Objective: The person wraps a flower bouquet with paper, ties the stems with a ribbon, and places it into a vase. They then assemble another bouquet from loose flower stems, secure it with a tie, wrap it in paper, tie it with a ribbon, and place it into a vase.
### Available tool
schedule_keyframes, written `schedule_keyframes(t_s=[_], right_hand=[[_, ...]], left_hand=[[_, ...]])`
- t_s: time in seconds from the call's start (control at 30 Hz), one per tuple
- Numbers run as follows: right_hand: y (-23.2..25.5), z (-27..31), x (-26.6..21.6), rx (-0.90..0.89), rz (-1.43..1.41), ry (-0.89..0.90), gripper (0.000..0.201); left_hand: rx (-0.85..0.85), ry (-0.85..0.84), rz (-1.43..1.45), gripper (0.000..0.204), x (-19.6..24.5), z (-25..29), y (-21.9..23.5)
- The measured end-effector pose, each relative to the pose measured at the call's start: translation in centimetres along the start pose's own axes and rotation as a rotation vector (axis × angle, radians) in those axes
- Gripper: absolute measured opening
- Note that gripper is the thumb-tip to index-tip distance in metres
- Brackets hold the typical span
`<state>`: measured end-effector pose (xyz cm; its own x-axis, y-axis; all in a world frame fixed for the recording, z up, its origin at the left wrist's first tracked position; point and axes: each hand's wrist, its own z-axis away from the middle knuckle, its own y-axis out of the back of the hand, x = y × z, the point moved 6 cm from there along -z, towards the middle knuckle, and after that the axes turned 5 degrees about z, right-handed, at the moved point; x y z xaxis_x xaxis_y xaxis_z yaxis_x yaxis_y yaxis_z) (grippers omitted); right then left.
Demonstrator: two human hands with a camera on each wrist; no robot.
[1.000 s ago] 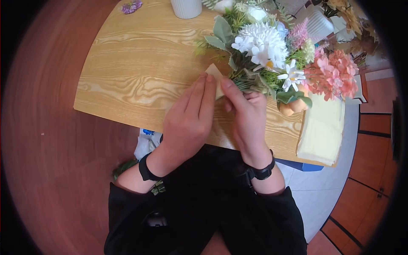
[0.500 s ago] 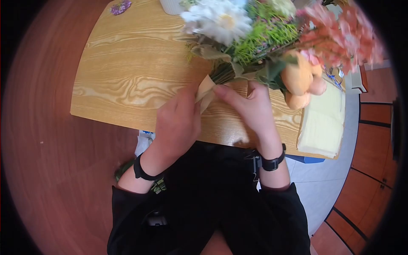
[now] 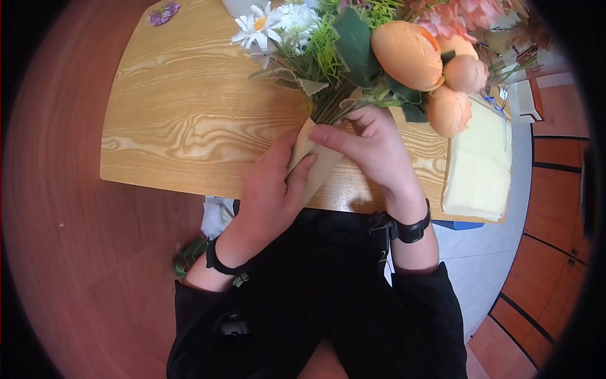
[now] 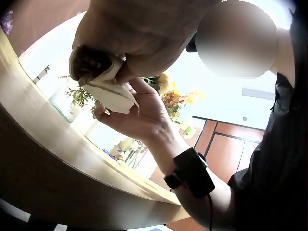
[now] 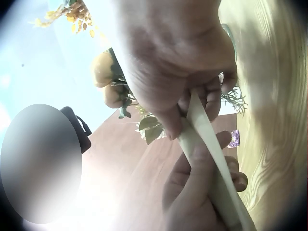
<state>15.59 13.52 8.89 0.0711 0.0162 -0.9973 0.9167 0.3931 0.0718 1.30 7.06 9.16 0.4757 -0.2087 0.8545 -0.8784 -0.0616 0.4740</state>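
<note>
A bouquet of artificial flowers, with orange blooms (image 3: 407, 55), a white daisy (image 3: 259, 26) and pink flowers, leans over the table. Cream paper (image 3: 323, 165) is wrapped round its gathered stems (image 3: 331, 104). The left hand (image 3: 270, 186) grips the wrapped lower part from the side, its thumb lying over the paper. Higher up, the right hand (image 3: 385, 151) holds the bouquet where paper meets stems, thumb on the paper's upper edge and fingers behind the stems. In the right wrist view a folded paper flap (image 5: 207, 130) stands out between both hands.
A stack of pale yellow paper (image 3: 478, 167) lies at the table's right side. A purple flower (image 3: 164, 14) is at the far left corner, a white ribbed pot (image 3: 243, 6) at the back edge. Greenery (image 3: 189, 256) shows below the table on the left.
The bouquet has turned in the hands, bringing the orange blooms to the front and the white daisy to the left. More of the paper now covers the stems, and the left thumb has come over it.
</note>
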Motion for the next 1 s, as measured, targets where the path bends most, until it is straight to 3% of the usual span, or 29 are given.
schedule_keyframes(t_s=[0.2, 0.3, 0.37, 0.47, 0.57, 0.63, 0.67, 0.73, 0.9, 1.0], right_hand=[[0.1, 0.3, 0.5, 0.015, -0.015, 0.022, 0.020], [0.6, 0.1, 1.3, -0.010, 0.044, 0.021, 0.029], [0.4, 0.2, 1.5, -0.021, 0.056, -0.004, 0.035], [-0.2, 0.2, 1.3, -0.029, -0.069, -0.059, 0.040], [0.1, 0.2, 1.5, -0.076, -0.058, -0.072, 0.031], [0.1, 0.7, 2.1, -0.175, -0.323, -0.201, 0.017], [0.6, 0.9, 2.8, -0.174, -0.323, -0.200, 0.017], [0.4, 1.4, 3.7, -0.388, -0.727, -0.135, 0.030], [-0.8, 1.7, 1.7, -0.468, -0.670, -0.045, 0.038], [-1.2, 1.6, 1.3, -0.494, -0.594, -0.016, 0.035]], left_hand=[[-0.114, -0.015, 0.225, 0.034, -0.9, 0.3, -0.1], [-0.240, 0.075, 0.365, 0.034, -1.6, 1.3, -0.3], [-0.424, 0.376, 0.695, 0.046, -2.4, 2.0, -1.2], [-0.491, 0.444, 0.934, 0.050, -2.7, 2.5, -1.8], [-0.485, 0.447, 1.054, 0.049, -2.4, 2.6, -2.2], [-0.482, 0.442, 1.115, 0.048, -1.8, 2.7, -2.5], [-0.479, 0.437, 1.176, 0.047, -1.3, 2.8, -2.5], [-0.475, 0.460, 1.279, 0.044, -0.5, 2.9, -2.5], [-0.534, 0.524, 1.575, 0.035, 0.0, 3.8, -3.3], [-0.688, 0.502, 1.767, 0.029, 0.4, 4.3, -4.0]])
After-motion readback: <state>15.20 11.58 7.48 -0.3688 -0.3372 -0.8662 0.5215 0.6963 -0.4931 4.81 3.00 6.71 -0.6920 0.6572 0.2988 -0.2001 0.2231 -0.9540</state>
